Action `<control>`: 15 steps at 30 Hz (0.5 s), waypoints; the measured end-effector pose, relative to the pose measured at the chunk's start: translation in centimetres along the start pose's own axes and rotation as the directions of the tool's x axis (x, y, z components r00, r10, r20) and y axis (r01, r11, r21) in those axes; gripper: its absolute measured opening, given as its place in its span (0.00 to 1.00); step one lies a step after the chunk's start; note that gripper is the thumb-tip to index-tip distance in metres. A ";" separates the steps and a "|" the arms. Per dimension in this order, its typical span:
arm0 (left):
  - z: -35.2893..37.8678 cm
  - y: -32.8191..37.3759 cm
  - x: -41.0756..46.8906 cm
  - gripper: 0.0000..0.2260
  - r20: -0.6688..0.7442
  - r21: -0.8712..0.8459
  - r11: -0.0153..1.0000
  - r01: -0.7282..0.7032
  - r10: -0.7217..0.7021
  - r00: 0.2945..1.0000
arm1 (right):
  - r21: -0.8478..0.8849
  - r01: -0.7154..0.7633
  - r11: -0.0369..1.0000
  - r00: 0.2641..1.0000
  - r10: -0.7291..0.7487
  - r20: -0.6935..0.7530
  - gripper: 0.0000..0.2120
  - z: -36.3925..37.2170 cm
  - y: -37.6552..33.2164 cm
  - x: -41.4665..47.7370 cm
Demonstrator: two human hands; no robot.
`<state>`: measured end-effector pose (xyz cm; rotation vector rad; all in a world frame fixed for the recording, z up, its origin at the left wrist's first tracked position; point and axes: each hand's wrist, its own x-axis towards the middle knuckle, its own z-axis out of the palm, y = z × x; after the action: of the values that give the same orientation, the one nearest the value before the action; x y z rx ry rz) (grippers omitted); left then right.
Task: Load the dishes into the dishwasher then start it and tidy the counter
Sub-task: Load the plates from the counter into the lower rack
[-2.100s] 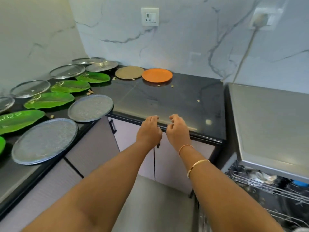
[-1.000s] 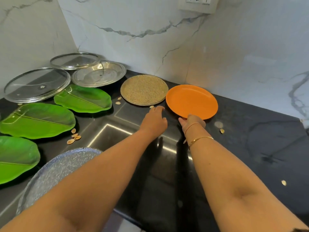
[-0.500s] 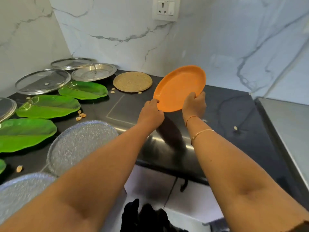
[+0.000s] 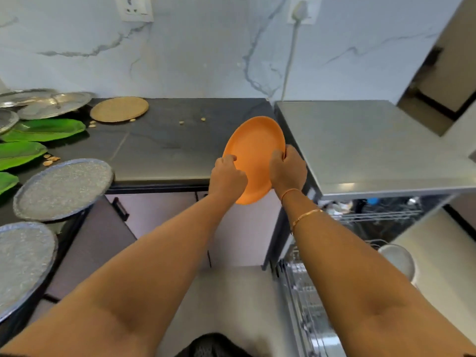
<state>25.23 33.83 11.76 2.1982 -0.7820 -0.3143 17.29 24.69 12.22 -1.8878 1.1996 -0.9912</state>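
Now, orange plate (image 4: pixel 253 150): round, smooth, matte like plastic, shallow raised rim; held in the air between left hand (image 4: pixel 228 179) and right hand (image 4: pixel 288 171), tipped up on edge, hollow face turned toward the left hand.
left hand: curled on the plate's left rim, fingertips pinching the edge, knuckles up.
right hand: wrapped round the plate's right rim, fingertips hidden behind it; thin gold bangles (image 4: pixel 306 215) on the wrist.
counter (image 4: pixel 180 155): dark polished stone, faint veining; beyond and left of the left hand, front edge passing behind the plate.
woven disc (image 4: pixel 119 109): round, tan, grainy weave; flat on the stone, well beyond the left hand.
grey platters (image 4: pixel 63 189): two, round, pebbled glittery surface, raised rims; left of the left hand, both overhanging the counter edge.
green plates (image 4: pixel 43 128): leaf-shaped, glossy, ribbed; far left of the left hand.
steel plates (image 4: pixel 55 104): round, mirror-bright, overlapping; farthest left, at the wall.
scraps (image 4: pixel 51 159): small tan flakes scattered on the stone.
dishwasher (image 4: pixel 373 145): flat brushed-steel top just right of the right hand; front open, wire racks (image 4: pixel 373 217) below the right forearm, a rounded white dish (image 4: pixel 396 258) in the lower one.
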 end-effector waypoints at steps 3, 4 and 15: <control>4.6 3.3 -3.2 0.19 0.045 -0.025 0.998 -0.050 0.051 0.998 | -0.078 0.013 0.997 1.000 -0.013 -0.008 0.11 -5.6 3.5 -0.1; 6.0 4.2 -4.2 0.19 0.053 -0.034 0.997 -0.067 0.069 0.996 | -0.108 0.005 0.994 1.000 -0.007 -0.019 0.12 -7.1 4.6 -0.1; 28.0 13.5 -17.1 0.19 0.284 -0.046 0.999 0.017 -0.004 0.959 | -0.437 -0.052 0.898 0.995 0.084 0.055 0.12 -28.4 24.3 0.4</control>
<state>-6.53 21.04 2.43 2.1384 -0.9067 -0.6593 -17.16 11.90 5.32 -2.1809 1.5289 -0.6415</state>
